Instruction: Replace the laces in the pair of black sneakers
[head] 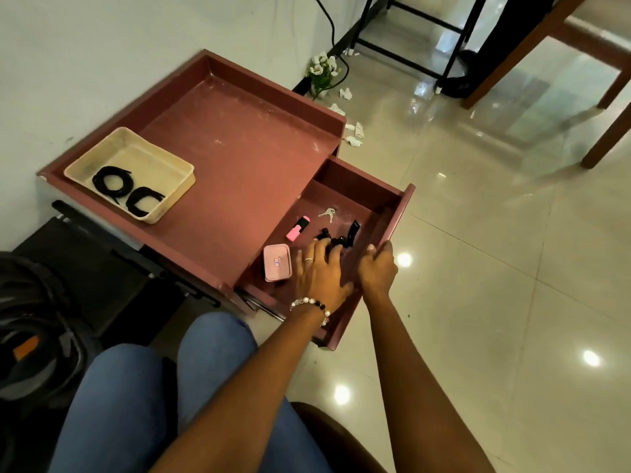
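Head view: a seated person in blue jeans reaches both hands into the open drawer [392, 199] of a low maroon cabinet [239, 138]; the left hand [319, 273], wearing a ring and a beaded bracelet, lies inside the drawer with its fingers curled over a cluster of small black items [336, 238], though whether it actually holds them cannot be told; the right hand [377, 268] grips the drawer's front edge; a pink highlighter [297, 228], keys [328, 213] and a pink box [277, 262] also lie in the drawer; two coiled black laces [128, 191] sit in a cream tray [170, 165] on the cabinet top, well apart from the drawer; the sneakers are not in view.
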Available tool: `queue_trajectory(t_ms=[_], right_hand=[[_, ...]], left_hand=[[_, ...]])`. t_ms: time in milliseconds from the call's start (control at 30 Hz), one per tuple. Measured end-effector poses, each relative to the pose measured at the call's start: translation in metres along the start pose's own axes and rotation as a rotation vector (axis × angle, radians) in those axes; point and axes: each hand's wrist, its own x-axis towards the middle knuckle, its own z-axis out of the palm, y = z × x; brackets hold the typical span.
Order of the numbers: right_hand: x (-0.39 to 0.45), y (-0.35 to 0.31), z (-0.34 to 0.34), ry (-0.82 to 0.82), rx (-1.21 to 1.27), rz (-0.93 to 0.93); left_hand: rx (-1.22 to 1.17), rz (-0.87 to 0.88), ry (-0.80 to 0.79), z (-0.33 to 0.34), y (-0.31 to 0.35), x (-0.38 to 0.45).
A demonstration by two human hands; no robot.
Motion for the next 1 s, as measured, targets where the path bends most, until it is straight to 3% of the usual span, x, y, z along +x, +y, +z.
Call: queue_trajectory(t_ms=[200,433,700,833,1000], right_hand=[[-0.006,-0.012,0.006,-0.149,0.098,0.095],[-0.012,-0.047,0.04,-0.304,0.196,0.139],[-0.019,-0.103,0.101,-0.472,0.366,0.162],[-0.001,-0.1,0.141,-0.531,0.51,0.242],[-0.017,-0.111,0.123,-0.58,0.634,0.272]], left_hand=[[0.205,-0.027,-0.022,-0.005,-0.008,-0.009],[0.337,-0.191,0.014,-0.032,-0.047,0.0],[0.321,-0.297,0.009,-0.06,-0.093,0.014],[0.301,-0.3,-0.004,-0.063,-0.102,0.018],[0.175,-0.327,-0.028,-0.068,-0.102,0.024]])
